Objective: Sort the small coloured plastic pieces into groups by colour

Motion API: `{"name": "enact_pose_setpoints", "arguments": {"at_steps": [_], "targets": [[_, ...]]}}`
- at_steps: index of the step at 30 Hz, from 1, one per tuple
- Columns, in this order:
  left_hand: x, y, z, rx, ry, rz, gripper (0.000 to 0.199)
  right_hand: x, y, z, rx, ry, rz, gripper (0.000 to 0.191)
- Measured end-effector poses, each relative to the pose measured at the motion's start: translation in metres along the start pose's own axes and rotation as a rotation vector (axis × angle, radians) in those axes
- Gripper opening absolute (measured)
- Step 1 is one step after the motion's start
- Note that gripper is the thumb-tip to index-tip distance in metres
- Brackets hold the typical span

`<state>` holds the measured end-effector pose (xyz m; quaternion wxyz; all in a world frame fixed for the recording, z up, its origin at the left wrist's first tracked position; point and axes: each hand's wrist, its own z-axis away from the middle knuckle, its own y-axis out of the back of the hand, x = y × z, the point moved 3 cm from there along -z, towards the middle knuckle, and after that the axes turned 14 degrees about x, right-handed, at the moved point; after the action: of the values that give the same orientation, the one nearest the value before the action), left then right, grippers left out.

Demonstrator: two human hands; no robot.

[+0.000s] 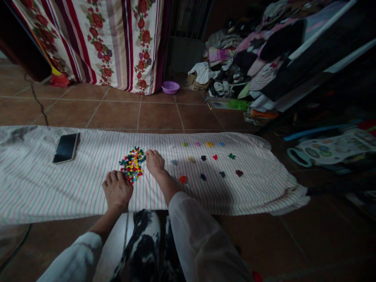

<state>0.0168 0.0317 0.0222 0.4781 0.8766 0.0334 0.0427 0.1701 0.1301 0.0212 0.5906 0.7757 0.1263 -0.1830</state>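
Observation:
A mixed pile of small coloured pieces point(132, 164) lies on the striped cloth point(96, 188). My left hand point(117, 190) rests at the pile's lower left edge, palm down, its fingers bent and close together; whatever is under them is hidden. At the pile's upper right edge, my right hand point(155, 161) has its fingertips drawn together, and anything between them is too small to make out. Right of it, small groups sorted by colour sit apart in rows, among them orange point(183, 179), yellow point(209, 144), black point(203, 158), red point(215, 157) and dark green point(232, 156).
A phone point(66, 148) lies on the cloth at the left. Beyond the table are a floral curtain point(117, 43), a purple basin point(170, 87) and heaped clothes point(235, 58). A toy-like panel point(331, 149) stands at the right.

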Motion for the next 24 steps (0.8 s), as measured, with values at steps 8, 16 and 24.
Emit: {"name": "enact_pose_setpoints", "arguments": {"at_steps": [8, 16, 24], "targets": [[-0.001, 0.000, 0.000, -0.011, -0.009, -0.002, 0.026, 0.001, -0.001, 0.004, 0.019, 0.013, 0.012, 0.022], [-0.001, -0.001, 0.001, 0.002, 0.001, 0.027, 0.027, 0.002, 0.001, 0.011, 0.005, 0.033, 0.034, 0.023], [0.000, 0.000, 0.001, -0.013, -0.003, -0.001, 0.028, 0.007, -0.003, 0.019, 0.075, 0.068, -0.034, 0.021]]}}
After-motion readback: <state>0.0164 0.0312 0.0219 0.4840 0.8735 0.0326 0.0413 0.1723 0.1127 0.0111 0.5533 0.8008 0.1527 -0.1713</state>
